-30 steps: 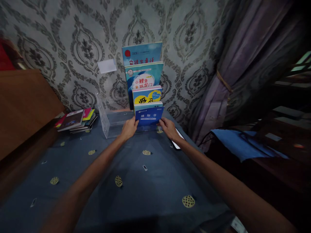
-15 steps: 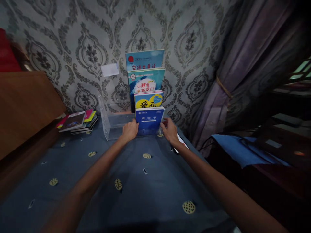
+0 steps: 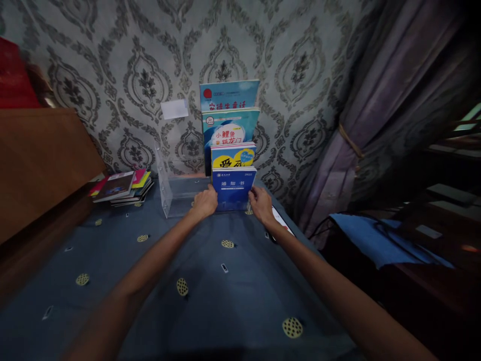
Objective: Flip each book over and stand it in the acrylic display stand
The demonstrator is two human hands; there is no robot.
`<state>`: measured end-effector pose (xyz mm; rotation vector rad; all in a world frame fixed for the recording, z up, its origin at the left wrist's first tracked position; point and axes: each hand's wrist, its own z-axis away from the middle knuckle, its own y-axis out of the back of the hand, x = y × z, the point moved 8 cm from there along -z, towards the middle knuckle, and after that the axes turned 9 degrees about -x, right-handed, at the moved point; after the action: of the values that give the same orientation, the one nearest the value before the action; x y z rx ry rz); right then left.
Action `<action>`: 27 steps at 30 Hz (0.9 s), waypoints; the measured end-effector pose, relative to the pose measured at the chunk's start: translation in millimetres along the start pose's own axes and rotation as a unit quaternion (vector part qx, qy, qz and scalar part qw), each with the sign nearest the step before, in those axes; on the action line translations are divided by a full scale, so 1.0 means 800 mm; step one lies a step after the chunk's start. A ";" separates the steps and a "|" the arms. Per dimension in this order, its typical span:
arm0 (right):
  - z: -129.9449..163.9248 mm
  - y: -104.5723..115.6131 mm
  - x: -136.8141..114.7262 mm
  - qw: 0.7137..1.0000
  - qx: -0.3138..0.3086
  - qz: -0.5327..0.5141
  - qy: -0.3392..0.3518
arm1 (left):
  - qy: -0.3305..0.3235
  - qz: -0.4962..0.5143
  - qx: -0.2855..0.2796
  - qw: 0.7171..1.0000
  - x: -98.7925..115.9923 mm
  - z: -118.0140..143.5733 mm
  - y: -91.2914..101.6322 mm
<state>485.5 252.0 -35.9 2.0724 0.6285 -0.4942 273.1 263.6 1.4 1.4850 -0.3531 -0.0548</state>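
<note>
**Front booklet could tip out of the clear rack**

At mid-frame, the left hand (image 3: 205, 202) and right hand (image 3: 260, 203) pinched the blue booklet (image 3: 233, 188) by its lower edges, upright in the clear rack (image 3: 169, 193) on the desk (image 3: 225, 281). Uneven pressure might have toppled the taller books (image 3: 229, 118) behind.

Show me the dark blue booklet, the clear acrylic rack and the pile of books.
dark blue booklet (image 3: 233, 189), head view, front cover
clear acrylic rack (image 3: 180, 193), head view, front wall
pile of books (image 3: 121, 186), head view, top cover
</note>
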 end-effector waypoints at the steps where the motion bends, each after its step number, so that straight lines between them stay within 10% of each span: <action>1: 0.000 0.000 0.000 1.000 0.001 0.001 0.001 | 0.001 0.002 -0.001 1.000 0.000 -0.001 -0.001; 27: -0.004 -0.003 0.007 0.999 0.023 -0.022 -0.011 | 0.002 0.036 -0.010 0.999 0.002 0.003 -0.007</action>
<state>489.2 257.2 -38.7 2.0971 0.6561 -0.5616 274.9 260.7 -3.4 1.4517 -0.4014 0.0012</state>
